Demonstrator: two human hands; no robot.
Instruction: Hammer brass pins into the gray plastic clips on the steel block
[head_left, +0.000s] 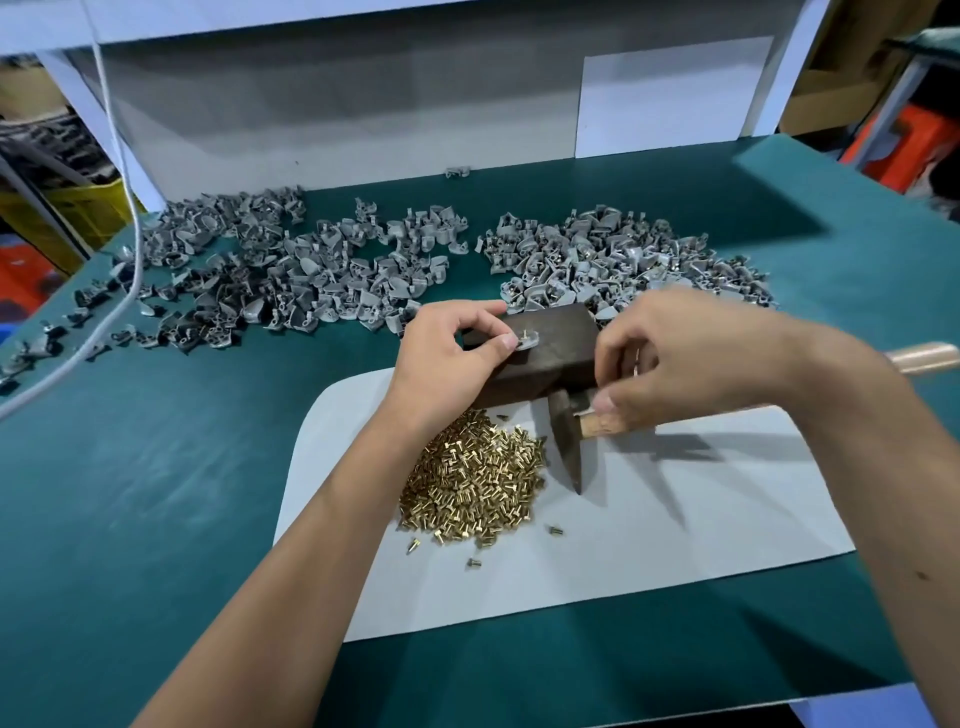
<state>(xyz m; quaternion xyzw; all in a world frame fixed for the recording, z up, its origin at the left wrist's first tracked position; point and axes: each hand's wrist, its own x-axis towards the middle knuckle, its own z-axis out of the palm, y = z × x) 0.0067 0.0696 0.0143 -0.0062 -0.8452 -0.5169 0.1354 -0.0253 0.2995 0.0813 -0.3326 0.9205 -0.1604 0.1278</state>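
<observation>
- Hands meet over a dark steel block (545, 345) on a green-topped bench; the view looks down from the person's head.
- Left hand (447, 358) pinches a gray plastic clip (525, 344) between thumb and forefinger, holding it flat on the block's top face.
- One brass pin (524, 334) stands upright in that clip, head up, not yet driven in by the look of it.
- Right hand (691, 358) curls around the wooden handle of a hammer (569, 441), gripping close to the head; the iron head hangs low, just in front of the block, below the clip.
- Beneath both wrists lies a pale mat (675, 519), and on it, just under the left wrist, a heap of loose brass pins (472, 483), far too many to count, plus four or so strays nearer the body.
- Beyond the left hand spreads a wide pile of clips (291, 265), hundreds of them.
- Beyond the right hand sits a smaller pile (613, 260) in which brass glints, so these are likely the finished ones.
- Judging by the two piles, a fair share is done but more remains than is finished.
- Count: one block, one hammer, one clip in work, one pin placed.
</observation>
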